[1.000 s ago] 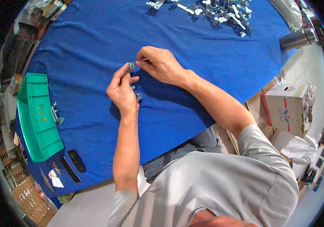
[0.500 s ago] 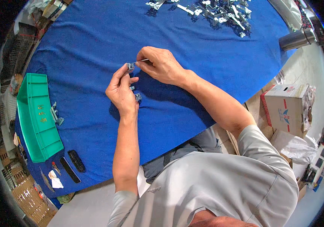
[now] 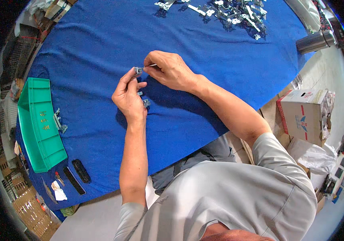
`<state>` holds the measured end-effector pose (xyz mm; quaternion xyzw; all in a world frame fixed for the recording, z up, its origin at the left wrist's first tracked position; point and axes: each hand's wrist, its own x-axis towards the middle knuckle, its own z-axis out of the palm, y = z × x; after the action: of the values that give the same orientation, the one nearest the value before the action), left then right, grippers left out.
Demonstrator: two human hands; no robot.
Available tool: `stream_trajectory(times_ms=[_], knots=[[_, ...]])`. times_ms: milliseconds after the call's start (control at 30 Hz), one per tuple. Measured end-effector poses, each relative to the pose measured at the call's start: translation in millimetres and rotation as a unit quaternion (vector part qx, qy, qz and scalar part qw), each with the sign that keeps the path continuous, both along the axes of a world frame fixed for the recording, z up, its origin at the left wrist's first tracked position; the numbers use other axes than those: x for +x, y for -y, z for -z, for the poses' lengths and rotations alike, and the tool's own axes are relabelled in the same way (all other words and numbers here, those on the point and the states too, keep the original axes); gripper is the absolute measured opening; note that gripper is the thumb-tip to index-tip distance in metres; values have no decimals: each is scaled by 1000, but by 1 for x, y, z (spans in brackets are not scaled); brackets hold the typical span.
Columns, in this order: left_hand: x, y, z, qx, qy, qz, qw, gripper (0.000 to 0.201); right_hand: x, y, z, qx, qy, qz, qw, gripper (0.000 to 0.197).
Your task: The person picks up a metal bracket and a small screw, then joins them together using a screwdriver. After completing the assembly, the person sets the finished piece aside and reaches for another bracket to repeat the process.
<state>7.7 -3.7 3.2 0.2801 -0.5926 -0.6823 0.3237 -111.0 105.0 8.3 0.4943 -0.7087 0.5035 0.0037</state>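
Note:
Over the blue cloth my left hand pinches a small grey metal part between thumb and fingertips. My right hand meets it from the right, its fingers closed on a thin metal pin that touches the part. Two more small metal pieces lie on the cloth just beside my left hand.
A heap of several silvery metal parts lies at the far side. A green tray sits at the left with small parts beside it. Dark flat tools lie near the front left edge. A steel cylinder and a cardboard box stand right.
My hands stay together at the same spot. The fingers have shifted only slightly on the small part.

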Motion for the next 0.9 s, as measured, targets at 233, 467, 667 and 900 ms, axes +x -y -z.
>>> stream_trajectory(times_ms=[233,467,667,900], knots=[[-1,-2,0,-1,-25,10,1000,26,-2,-2,1,7,5,9,1000,13],[-1,-2,-2,-5,-15,2,1000,25,-1,-1,2,7,22,6,1000,13],[-1,-1,0,0,-20,5,1000,25,-1,-1,1,3,6,-1,1000,13],[-3,-4,-1,-18,-14,17,1000,26,-1,-2,3,6,-1,8,1000,13]])
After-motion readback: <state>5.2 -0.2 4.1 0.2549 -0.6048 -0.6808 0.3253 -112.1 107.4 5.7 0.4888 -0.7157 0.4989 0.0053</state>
